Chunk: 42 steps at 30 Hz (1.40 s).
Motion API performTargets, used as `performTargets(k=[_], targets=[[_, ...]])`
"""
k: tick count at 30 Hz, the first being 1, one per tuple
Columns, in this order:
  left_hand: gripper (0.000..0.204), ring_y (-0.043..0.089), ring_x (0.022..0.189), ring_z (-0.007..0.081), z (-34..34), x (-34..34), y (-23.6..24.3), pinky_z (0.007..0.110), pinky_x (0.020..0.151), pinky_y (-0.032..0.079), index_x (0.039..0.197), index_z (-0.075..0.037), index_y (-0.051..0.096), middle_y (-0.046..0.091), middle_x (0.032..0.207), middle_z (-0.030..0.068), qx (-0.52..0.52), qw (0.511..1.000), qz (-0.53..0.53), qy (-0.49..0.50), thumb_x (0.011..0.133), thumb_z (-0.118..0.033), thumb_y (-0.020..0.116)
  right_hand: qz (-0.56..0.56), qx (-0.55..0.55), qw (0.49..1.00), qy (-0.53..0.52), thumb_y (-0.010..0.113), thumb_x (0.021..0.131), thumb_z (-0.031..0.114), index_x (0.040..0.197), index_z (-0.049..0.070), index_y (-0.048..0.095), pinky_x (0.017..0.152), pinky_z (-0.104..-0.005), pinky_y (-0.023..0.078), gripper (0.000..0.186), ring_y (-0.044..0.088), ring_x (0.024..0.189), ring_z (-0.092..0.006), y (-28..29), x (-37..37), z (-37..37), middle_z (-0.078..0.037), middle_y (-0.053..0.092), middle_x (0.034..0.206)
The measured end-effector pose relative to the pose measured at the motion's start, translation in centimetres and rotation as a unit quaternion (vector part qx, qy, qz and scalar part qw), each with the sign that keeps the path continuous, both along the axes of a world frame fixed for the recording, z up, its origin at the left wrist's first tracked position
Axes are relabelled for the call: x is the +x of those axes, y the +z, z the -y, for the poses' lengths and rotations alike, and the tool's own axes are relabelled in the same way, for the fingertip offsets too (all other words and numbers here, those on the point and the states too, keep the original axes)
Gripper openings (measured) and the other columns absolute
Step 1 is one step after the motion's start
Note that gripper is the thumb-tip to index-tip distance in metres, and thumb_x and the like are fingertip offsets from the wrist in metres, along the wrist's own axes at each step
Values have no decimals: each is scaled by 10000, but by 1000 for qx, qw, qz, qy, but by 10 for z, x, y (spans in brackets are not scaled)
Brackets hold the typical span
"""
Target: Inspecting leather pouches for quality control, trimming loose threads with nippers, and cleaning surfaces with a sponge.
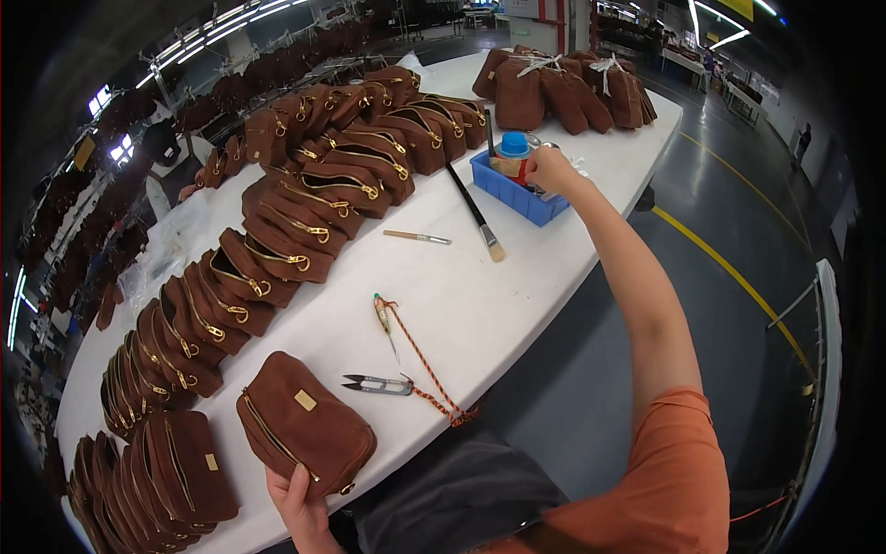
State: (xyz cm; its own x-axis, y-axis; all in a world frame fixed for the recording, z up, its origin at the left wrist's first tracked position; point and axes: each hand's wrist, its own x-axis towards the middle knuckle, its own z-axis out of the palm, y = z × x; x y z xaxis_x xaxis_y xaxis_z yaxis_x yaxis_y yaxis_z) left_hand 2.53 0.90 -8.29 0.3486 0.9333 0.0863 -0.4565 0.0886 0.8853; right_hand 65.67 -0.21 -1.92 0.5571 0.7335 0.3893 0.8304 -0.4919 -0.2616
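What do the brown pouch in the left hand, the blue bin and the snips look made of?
Brown pouch: matte leather or imitation, judging by its soft, dull surface; can't tell which.
Blue bin: likely moulded plastic, slightly glossy, with uniform colour.
Snips: apparently metal, grey with darker blades.

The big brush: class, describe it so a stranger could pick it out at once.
On the white table, find the blue bin. Left of it lies the brush, black-handled with pale bristles. It's longer and thicker than the tan tool further left.
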Motion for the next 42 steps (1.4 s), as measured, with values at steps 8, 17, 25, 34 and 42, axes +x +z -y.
performTargets(k=[8,17,25,34,42], targets=[[641,595,1218,271,-3,-4,-4,413,1051,488,1448,38,389,563,1381,172,-14,1000,5,6,889,-58,687,-241,-158,957,-45,746,820,142,914,5,769,675,-336,579,168,716,769,-215,28,-11,-8,-123,734,830],[616,600,1213,265,-1,-4,-3,413,1046,495,1446,37,390,566,1377,168,-20,1000,25,-3,902,-37,670,-167,-138,976,12,671,884,165,947,10,759,705,-336,564,189,674,731,-195,15,-4,-2,-96,724,859],[628,609,1199,254,1,-5,2,408,1034,501,1454,25,379,579,1362,157,-21,999,30,1,904,-39,675,-19,-87,996,-7,639,846,102,934,21,746,755,-420,550,160,697,865,-344,13,-25,-6,-225,708,919],[633,611,1194,246,-1,-3,2,400,1034,499,1454,16,381,578,1359,147,-24,999,31,-8,903,-49,687,-97,-86,991,19,689,858,140,912,11,752,771,-414,549,154,704,859,-319,0,1,-6,-199,724,894],[582,585,1228,243,-2,-10,-8,398,1076,458,1429,25,400,562,1382,145,-4,1000,22,-10,919,-80,659,-64,51,997,-6,711,864,179,933,12,754,738,-372,541,185,703,793,-287,2,-14,3,-182,729,896]])
